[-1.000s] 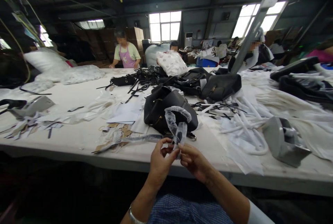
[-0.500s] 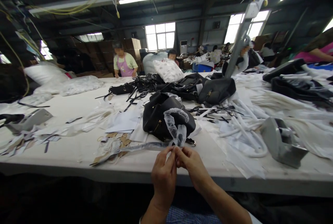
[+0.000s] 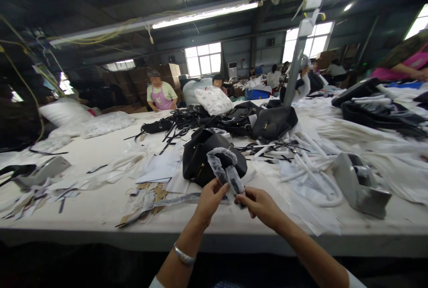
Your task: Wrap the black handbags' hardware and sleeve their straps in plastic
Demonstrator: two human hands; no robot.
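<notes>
Over the near edge of the white table, from forearms stretched forward and converging, the left hand and right hand, each nearly closed, pinch a film-wrapped strap just in front of a black bag.

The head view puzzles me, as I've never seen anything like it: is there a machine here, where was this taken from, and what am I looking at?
No robot is at work here: those are a person's own bare hands. The camera is worn on that person's head, looking forward and down.

The right hand pinches a plastic-wrapped strap near its lower end; the left hand has its fingertips on it too. Just beyond sits a black bag.

On the long white table also lie white sheets, white tubes and more black bags. Across it stands a co-worker in a pink apron.
</notes>
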